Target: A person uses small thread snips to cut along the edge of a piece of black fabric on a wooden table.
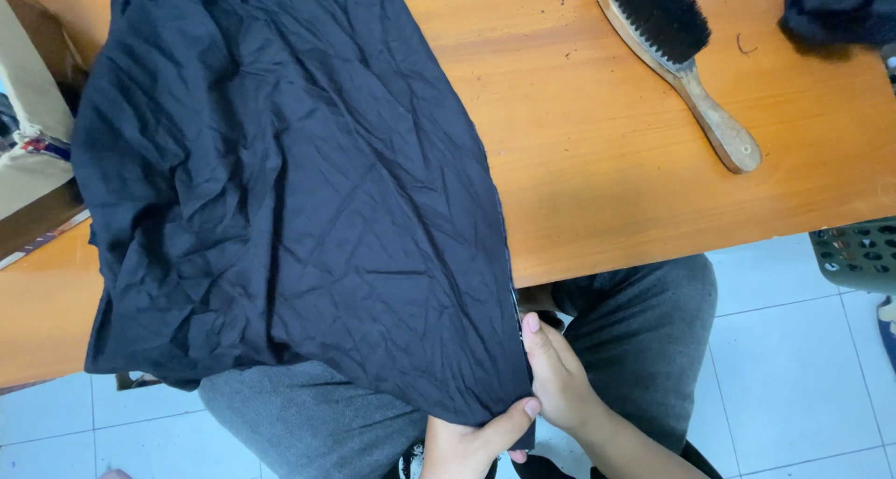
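Dark navy cloth (280,190), badly creased, drapes from the table (635,162) top-left down over the lap; long axis runs diagonal to bottom-right corner. L hand (462,446) pinches that corner, thumb on top. R hand (558,376) just beside, fingers flat along the edge, grip closed on cloth too. Brush (672,55) lies far right, untouched.

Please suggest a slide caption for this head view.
Both hands, left hand and right hand, pinch a dark cloth's corner; brush on table.
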